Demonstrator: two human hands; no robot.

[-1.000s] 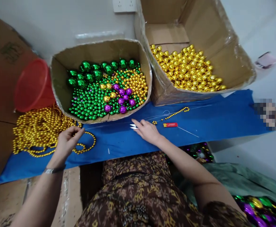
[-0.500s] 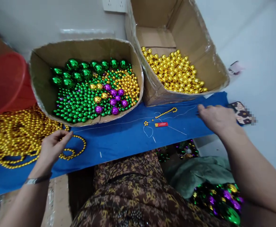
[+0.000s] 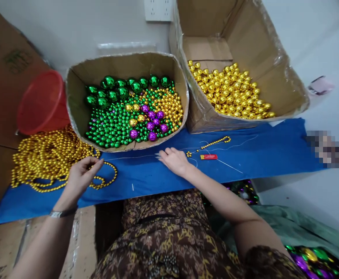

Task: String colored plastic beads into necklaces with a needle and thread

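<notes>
My left hand (image 3: 84, 176) pinches a thin clear thread (image 3: 129, 157) between thumb and fingertips, just in front of the left cardboard box. The thread runs to the right, to my right hand (image 3: 173, 161), whose fingertips close on it; small pale points show at those fingertips, too small to make out. Right of this hand, on the blue cloth (image 3: 163, 178), lie a short string of gold beads (image 3: 216, 142) with a small bead ring (image 3: 189, 154) at its end, and a red and yellow lighter (image 3: 209, 157). More loose thread trails around them.
One cardboard box (image 3: 71, 104) holds green, gold and purple beads. A taller box (image 3: 198, 120) to its right holds gold beads. Gold bead strands (image 3: 46, 161) are heaped at left by a red bucket (image 3: 43, 104). Beaded pieces (image 3: 314, 257) lie low at right.
My right hand has moved left from the far right of the cloth to near the middle, closer to my left hand. My left hand still pinches the thread. The view has shifted left.
</notes>
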